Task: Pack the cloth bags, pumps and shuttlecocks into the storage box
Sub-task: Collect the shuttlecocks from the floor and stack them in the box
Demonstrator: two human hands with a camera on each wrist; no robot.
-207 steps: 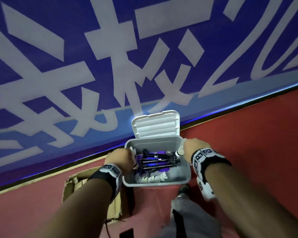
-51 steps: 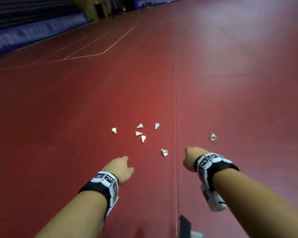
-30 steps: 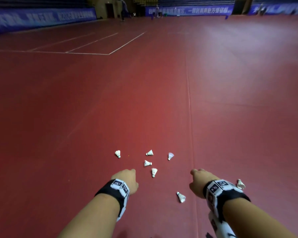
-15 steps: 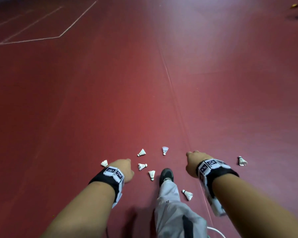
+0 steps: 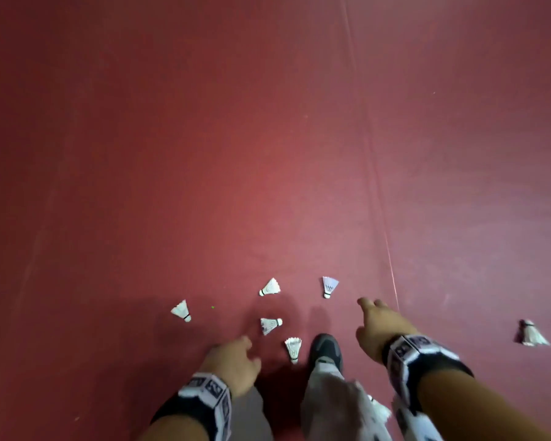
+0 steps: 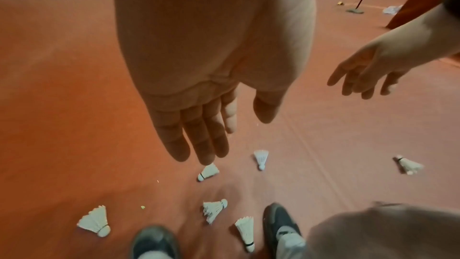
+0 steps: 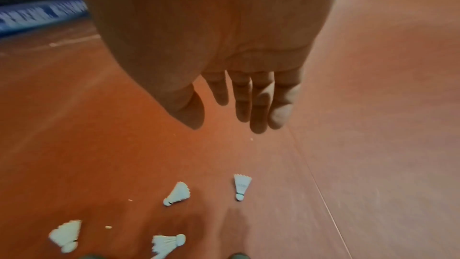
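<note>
Left hand fingers straight, loosely together, holding nothing, above the floor. Right hand fingers also relaxed and spread, empty. Below lie the shuttlecocks, loose on the red floor, apart from each other: nearest one just beside the dark shoe, one far right well apart. Storage box, bags and pumps not in view. Judged: shuttlecocks very light, feather skirts fragile and crushable; take by the cork base or lightly round the skirt. A dark band shows at each base; no readable writing, wristband markers blurred.
</note>
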